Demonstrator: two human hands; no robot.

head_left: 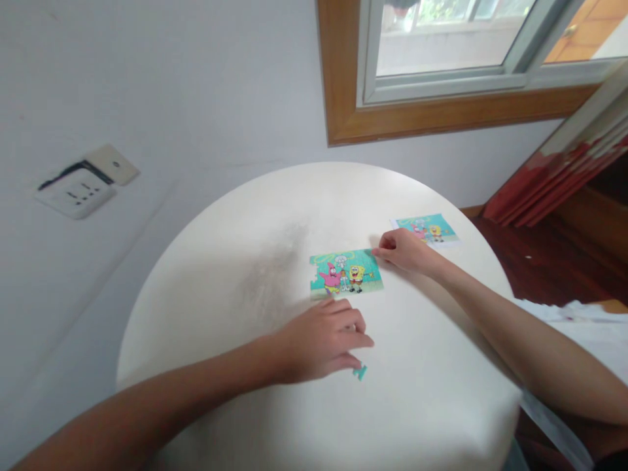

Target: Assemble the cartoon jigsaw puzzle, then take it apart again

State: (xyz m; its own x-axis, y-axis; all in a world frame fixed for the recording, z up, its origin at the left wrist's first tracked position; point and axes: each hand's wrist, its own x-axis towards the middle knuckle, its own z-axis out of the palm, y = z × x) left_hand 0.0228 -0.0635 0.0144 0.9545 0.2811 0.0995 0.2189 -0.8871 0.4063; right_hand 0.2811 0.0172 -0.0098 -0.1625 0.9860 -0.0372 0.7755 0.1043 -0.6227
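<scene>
A small jigsaw puzzle point(343, 273) with cartoon figures on a teal ground lies flat on the white table. Its left edge is notched. My right hand point(405, 252) has its thumb and forefinger pinched together at the puzzle's upper right corner; anything between them is hidden. Below the puzzle, my left hand point(326, 340) hovers low with fingers apart. A loose teal puzzle piece point(361, 372) lies by its thumb tip, which seems to touch it. Behind my right hand is a picture card point(438, 229) with the same cartoon scene, partly covered by the hand.
The round white table point(210, 281) stands against a pale wall with a socket point(78, 191) at left. Grey smudges mark its top. A wood-framed window point(343, 121) is at the back, and a red and white curtain point(540, 180) hangs at right.
</scene>
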